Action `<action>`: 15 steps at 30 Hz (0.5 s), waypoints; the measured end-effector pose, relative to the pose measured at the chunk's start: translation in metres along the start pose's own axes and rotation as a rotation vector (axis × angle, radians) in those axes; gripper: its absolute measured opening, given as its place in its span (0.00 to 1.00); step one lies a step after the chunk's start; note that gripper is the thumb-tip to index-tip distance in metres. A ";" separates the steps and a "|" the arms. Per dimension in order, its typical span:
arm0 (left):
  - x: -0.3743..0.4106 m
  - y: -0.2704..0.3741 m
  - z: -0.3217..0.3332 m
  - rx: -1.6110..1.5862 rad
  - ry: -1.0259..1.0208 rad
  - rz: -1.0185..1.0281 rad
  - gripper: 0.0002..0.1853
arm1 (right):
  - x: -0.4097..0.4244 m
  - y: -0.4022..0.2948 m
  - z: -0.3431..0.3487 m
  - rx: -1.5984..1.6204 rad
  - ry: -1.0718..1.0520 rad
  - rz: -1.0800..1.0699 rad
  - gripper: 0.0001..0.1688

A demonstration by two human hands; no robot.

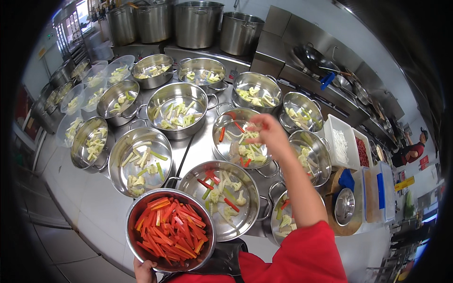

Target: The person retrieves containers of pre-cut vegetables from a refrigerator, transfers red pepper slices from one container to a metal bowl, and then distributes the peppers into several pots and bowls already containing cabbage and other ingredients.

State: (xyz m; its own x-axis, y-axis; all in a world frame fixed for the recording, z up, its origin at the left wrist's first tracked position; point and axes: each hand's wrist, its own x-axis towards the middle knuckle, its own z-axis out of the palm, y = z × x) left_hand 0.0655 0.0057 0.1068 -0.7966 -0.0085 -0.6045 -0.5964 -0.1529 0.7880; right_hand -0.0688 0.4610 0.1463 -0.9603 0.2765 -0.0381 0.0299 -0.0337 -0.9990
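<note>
My left hand [144, 270] grips the lower rim of a steel bowl [129, 226], close to my body. Red pepper strips [173, 226], some edged with orange, fill much of that bowl. Blurred by motion, my right hand [267, 134] hovers over a two-handled steel pot [226, 155] with its fingers apart. Cauliflower pieces [253, 152], pale green stalk pieces and a few red strips lie in this pot. A nearer steel pot [247, 212] has a similar mix with red strips. To its left, another pot [116, 173] shows cauliflower and green pieces without red.
Several more steel pots [177, 109] and clear plastic bowls [72, 102] with cauliflower crowd the steel table. Tall stockpots [200, 26] stand behind. At right are white tubs [339, 141], a wooden board [348, 226], a small metal bowl [344, 207] and another person [410, 152] farther off.
</note>
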 end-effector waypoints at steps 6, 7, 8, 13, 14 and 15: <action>0.010 0.014 0.020 -0.001 -0.046 -0.032 0.24 | -0.115 0.038 0.178 -0.672 -0.841 -0.424 0.25; 0.011 0.015 0.024 -0.014 -0.041 -0.040 0.24 | -0.134 0.046 0.191 -0.833 -0.767 -0.495 0.37; 0.018 0.010 0.020 0.009 -0.085 -0.020 0.25 | -0.141 0.062 0.196 -0.997 -0.852 -0.486 0.47; 0.044 0.008 0.025 0.018 -0.187 -0.098 0.21 | -0.153 0.061 0.193 -0.997 -0.975 -0.466 0.36; 0.047 0.009 0.036 0.032 -0.219 -0.102 0.20 | -0.154 0.079 0.187 -0.967 -0.960 -0.464 0.32; 0.049 0.010 0.043 0.045 -0.244 -0.098 0.19 | -0.151 0.077 0.185 -0.935 -0.948 -0.473 0.28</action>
State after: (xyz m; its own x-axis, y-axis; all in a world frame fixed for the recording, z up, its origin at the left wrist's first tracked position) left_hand 0.0163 0.0462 0.0901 -0.7321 0.2438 -0.6361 -0.6711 -0.0973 0.7350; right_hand 0.0275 0.2386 0.0796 -0.7398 -0.6714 -0.0428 -0.5318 0.6226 -0.5740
